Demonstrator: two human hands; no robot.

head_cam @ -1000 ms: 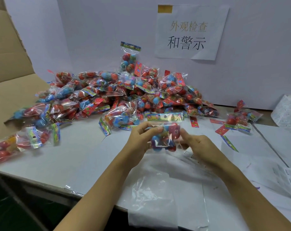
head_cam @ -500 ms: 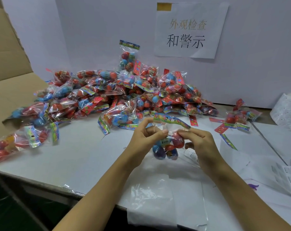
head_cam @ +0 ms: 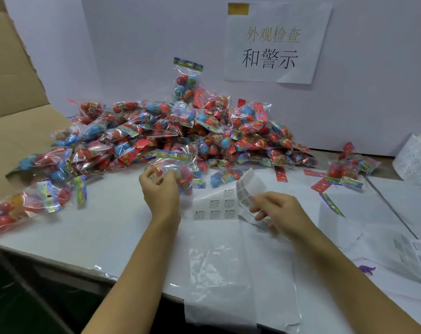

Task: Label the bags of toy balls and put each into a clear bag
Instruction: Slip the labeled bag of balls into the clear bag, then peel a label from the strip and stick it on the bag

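Hands on ball bag (head_cam: 173,174), label sheet (head_cam: 247,189)

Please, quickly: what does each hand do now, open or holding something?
Left hand: fingers curled round a bag of toy balls.
Right hand: fingers pinch the label sheet, lifting its edge.
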